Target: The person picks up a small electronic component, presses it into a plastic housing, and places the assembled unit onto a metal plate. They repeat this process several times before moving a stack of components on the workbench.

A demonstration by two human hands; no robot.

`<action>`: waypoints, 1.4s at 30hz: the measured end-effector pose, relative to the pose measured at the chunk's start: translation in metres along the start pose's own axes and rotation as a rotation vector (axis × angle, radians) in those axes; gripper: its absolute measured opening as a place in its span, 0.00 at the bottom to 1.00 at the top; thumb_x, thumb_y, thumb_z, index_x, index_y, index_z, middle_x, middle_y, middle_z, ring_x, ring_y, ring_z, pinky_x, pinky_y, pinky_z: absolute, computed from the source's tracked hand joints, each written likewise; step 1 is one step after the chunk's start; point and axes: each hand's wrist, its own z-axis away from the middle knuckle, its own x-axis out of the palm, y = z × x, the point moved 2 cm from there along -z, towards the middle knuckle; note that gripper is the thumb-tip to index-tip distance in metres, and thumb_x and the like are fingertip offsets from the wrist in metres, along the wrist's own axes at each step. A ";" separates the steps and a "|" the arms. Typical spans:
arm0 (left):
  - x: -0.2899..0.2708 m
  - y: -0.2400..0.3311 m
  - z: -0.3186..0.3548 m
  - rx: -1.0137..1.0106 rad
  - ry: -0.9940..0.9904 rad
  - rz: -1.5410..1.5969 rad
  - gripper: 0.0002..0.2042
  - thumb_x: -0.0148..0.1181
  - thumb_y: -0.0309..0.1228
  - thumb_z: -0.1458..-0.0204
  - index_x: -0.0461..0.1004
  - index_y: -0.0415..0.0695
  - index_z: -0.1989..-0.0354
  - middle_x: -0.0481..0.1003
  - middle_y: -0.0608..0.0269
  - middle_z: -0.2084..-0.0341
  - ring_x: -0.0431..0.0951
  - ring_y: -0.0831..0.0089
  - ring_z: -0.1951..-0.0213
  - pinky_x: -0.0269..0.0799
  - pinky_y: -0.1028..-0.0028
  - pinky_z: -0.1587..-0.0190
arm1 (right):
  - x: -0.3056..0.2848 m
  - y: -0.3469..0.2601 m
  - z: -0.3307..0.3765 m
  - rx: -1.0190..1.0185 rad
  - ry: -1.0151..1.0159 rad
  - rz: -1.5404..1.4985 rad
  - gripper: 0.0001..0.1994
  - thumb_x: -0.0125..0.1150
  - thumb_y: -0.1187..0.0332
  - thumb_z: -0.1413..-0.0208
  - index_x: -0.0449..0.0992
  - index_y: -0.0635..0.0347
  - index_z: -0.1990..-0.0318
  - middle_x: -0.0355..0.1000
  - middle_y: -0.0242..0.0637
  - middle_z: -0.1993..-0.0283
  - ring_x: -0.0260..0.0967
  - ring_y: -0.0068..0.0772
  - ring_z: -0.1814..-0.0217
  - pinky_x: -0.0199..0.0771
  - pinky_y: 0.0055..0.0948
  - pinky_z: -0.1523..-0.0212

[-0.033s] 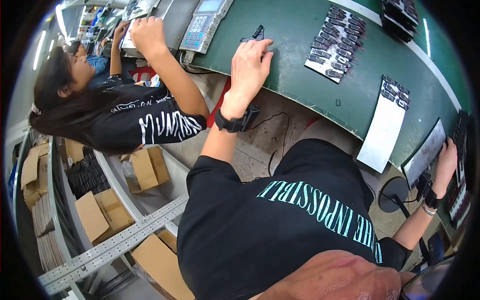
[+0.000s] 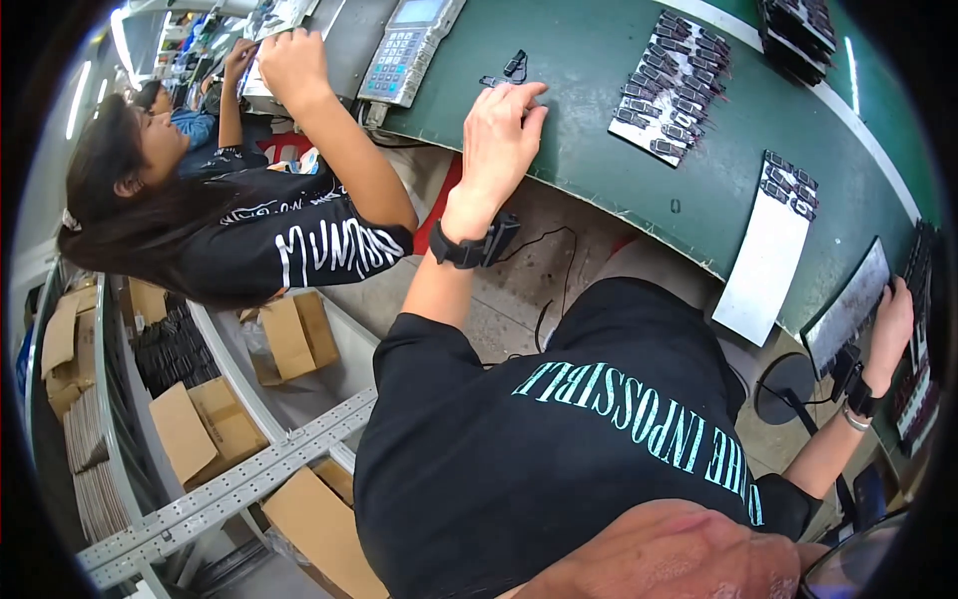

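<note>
My left hand [image 2: 502,135] is over the green table near its front edge, fingers bent and thumb apart, with nothing visible in it. Just beyond its fingertips lie small black devices with a thin cable [image 2: 516,66]. At the far right my right hand [image 2: 891,331] has its fingers closed at the edge of a tilted grey board [image 2: 848,302]; part of that grip is hidden. Left of this board, a white board [image 2: 763,275] lies with several small black devices [image 2: 788,184] at its far end. Farther back sits another white board [image 2: 654,140] covered with black wired devices [image 2: 689,75].
A grey keypad unit with a screen [image 2: 407,52] stands at the table's left. Beside me on the left a person [image 2: 299,215] works with raised hands. Stacked loaded boards [image 2: 796,35] sit at the back right. Cardboard boxes [image 2: 208,429] fill metal-framed lanes at lower left.
</note>
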 end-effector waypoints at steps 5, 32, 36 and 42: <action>-0.001 0.017 0.017 0.111 0.109 0.098 0.08 0.66 0.24 0.51 0.81 0.42 0.61 0.79 0.58 0.67 0.78 0.61 0.64 0.74 0.68 0.58 | -0.007 0.000 -0.006 -0.033 0.018 -0.030 0.15 0.50 0.65 0.33 0.70 0.63 0.45 0.75 0.51 0.51 0.73 0.54 0.49 0.72 0.41 0.50; -0.004 0.074 -0.002 0.160 -0.328 0.125 0.06 0.66 0.23 0.52 0.78 0.42 0.66 0.77 0.60 0.68 0.75 0.59 0.61 0.72 0.65 0.59 | -0.100 -0.204 0.019 0.223 -0.405 -1.947 0.16 0.51 0.69 0.32 0.71 0.67 0.41 0.76 0.41 0.54 0.74 0.23 0.61 0.77 0.26 0.52; 0.013 0.089 -0.009 0.180 -0.358 0.371 0.06 0.67 0.23 0.52 0.79 0.42 0.65 0.78 0.59 0.67 0.76 0.59 0.62 0.73 0.65 0.60 | -0.112 -0.219 0.004 0.312 -0.452 -1.879 0.15 0.51 0.69 0.32 0.71 0.66 0.42 0.76 0.41 0.54 0.74 0.21 0.62 0.77 0.26 0.52; 0.028 0.086 -0.015 0.178 -0.184 0.325 0.09 0.69 0.25 0.53 0.80 0.42 0.63 0.77 0.59 0.65 0.76 0.59 0.60 0.73 0.65 0.58 | -0.101 -0.226 -0.015 0.305 -0.523 -1.910 0.14 0.52 0.69 0.33 0.71 0.66 0.44 0.75 0.39 0.53 0.72 0.21 0.62 0.76 0.26 0.53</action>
